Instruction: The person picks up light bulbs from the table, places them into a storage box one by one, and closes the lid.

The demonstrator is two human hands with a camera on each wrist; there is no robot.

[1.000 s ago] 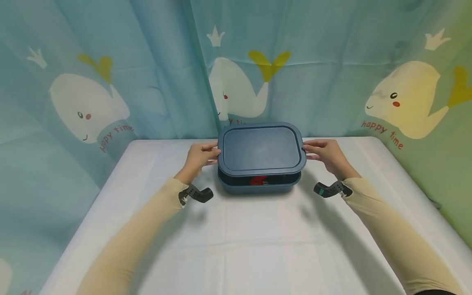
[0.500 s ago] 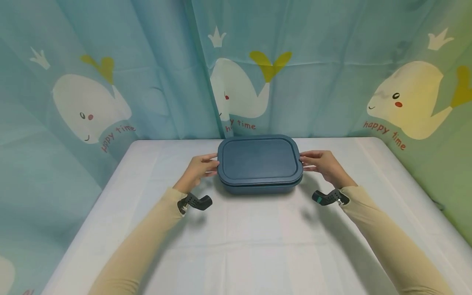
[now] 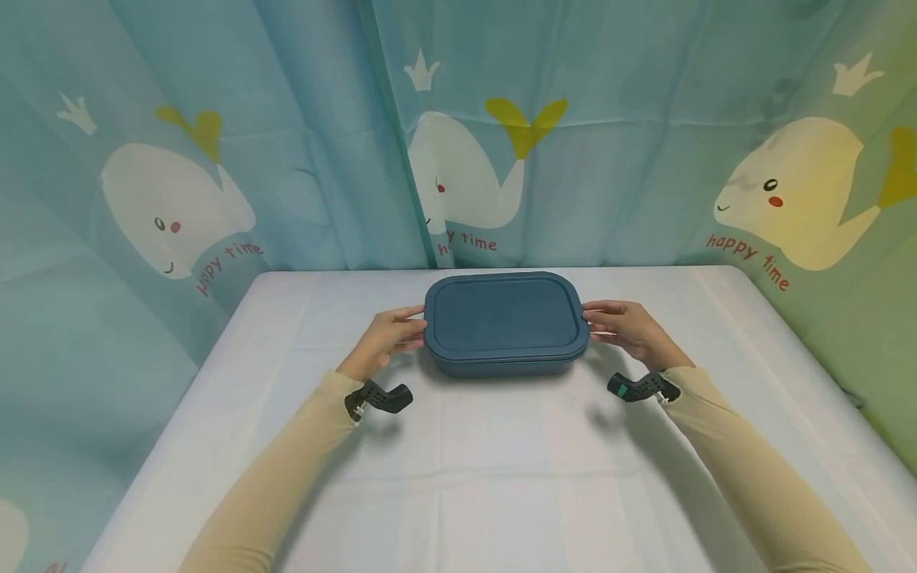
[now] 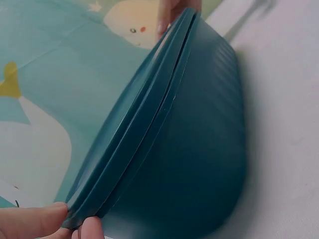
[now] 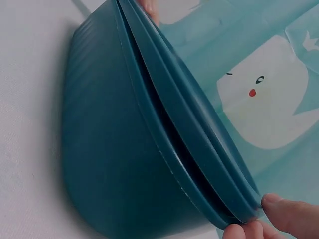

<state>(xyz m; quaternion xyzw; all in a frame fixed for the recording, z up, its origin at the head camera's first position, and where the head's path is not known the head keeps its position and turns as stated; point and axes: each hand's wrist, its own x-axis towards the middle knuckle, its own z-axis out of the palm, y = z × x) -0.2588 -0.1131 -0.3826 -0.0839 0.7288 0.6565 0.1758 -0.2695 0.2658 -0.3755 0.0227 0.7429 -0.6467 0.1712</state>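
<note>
A dark blue rectangular lunch box (image 3: 505, 369) stands on the white-covered table with its matching lid (image 3: 505, 314) on top. At the lid's left end my left hand (image 3: 387, 341) pinches the edge between thumb and fingers. My right hand (image 3: 632, 330) grips the opposite end in the same way. Between lid and rim runs a thin dark gap, seen along the box side (image 4: 184, 134) in the left wrist view. In the right wrist view the gap looks wider beside the lid (image 5: 199, 134). The lid hides what lies inside.
The table (image 3: 501, 485) has a white cloth over it. Behind it and along both sides hangs a blue-green curtain (image 3: 322, 159) printed with whales, close to the table's back edge. Dark straps are worn on both wrists.
Both hands have lowered the lid from a tilted position above the box onto its rim. A red thing inside, visible earlier, is now covered.
</note>
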